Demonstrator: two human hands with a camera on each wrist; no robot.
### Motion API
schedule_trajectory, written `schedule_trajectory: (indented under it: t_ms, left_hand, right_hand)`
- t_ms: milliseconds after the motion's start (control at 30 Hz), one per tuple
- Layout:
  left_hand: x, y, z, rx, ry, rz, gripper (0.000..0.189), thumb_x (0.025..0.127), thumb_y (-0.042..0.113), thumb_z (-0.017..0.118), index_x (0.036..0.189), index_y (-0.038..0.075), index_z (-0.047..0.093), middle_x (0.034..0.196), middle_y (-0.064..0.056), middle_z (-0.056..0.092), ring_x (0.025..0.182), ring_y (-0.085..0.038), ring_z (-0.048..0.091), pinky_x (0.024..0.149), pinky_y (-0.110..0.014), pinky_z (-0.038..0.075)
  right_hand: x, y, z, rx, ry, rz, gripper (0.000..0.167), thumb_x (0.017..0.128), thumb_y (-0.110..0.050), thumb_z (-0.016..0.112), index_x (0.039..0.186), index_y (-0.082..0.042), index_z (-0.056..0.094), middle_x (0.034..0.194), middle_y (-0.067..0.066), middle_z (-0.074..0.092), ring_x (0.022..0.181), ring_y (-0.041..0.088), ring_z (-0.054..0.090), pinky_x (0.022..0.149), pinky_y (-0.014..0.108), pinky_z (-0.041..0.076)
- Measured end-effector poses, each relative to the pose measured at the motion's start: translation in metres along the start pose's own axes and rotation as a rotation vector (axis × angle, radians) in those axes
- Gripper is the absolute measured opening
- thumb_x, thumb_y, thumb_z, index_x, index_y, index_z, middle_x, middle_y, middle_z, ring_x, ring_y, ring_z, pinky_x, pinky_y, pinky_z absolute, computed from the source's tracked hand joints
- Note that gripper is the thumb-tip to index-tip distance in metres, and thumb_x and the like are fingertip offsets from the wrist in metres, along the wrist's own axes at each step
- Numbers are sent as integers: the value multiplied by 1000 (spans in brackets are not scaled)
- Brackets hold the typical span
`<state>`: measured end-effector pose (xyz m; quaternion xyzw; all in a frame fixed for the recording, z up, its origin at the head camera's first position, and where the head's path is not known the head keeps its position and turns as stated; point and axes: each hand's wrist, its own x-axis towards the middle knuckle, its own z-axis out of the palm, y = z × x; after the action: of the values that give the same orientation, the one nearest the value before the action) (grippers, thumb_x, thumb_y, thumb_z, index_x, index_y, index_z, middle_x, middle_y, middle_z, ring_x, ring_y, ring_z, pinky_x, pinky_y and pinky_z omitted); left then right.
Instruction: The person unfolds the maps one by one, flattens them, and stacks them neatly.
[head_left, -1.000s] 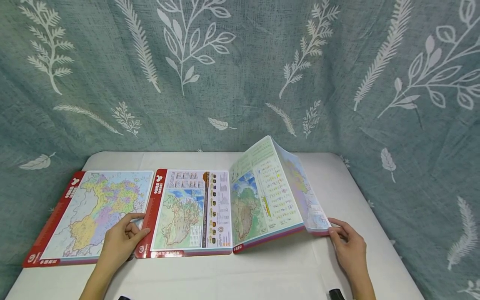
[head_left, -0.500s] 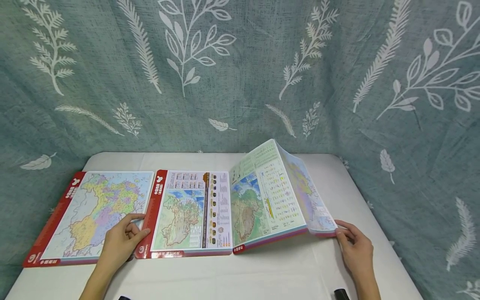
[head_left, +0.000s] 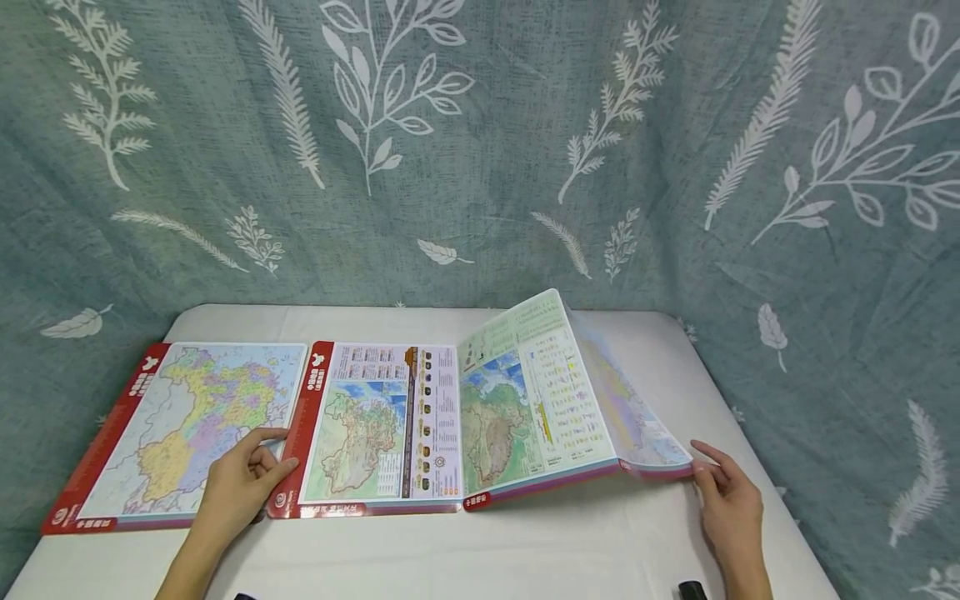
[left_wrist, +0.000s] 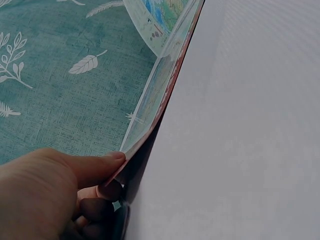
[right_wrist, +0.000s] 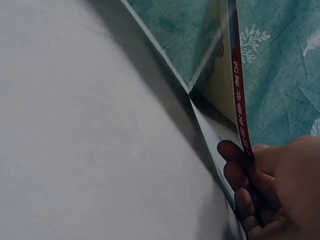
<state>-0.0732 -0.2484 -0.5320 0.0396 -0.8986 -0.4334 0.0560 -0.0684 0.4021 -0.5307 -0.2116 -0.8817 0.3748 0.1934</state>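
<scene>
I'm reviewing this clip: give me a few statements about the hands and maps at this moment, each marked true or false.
1. The left hand and the right hand both pinch the unfolded map. True.
2. The left hand holds the map's right end. False: it pinches the left edge; the right hand has the right end.
3. A second map lies left of the unfolded one. True.
4. The unfolded map lies wholly flat. False: its right part rises in a tilted fold.

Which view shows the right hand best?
Right wrist: it shows the right hand up close, pinching the folding map. Head view shows it smaller, at the map's lower right corner; left wrist doesn't show it.
</scene>
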Motion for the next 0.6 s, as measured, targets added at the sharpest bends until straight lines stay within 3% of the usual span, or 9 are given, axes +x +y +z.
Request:
schedule_trajectory:
  t_ms: [200, 600]
  left_hand:
    - [-1, 1, 0, -13, 1, 9, 43, 92, 18, 83, 129, 6, 65, 67, -1, 61, 52, -6, 49, 46, -26, 42]
    - [0, 1, -1, -17, -4, 10, 46, 92, 20, 83, 131, 5, 64, 69, -1, 61, 53, -6, 49, 48, -26, 43]
  right_hand:
    - [2, 3, -2, 27, 21, 49, 31, 109, -21, 60, 138, -19, 70, 109, 2, 77, 82, -1, 61, 65, 13, 44]
    - [3, 5, -2, 65, 90, 136, 33, 108, -19, 61, 139, -10, 68, 102, -13, 71, 83, -12, 58, 69, 5, 46]
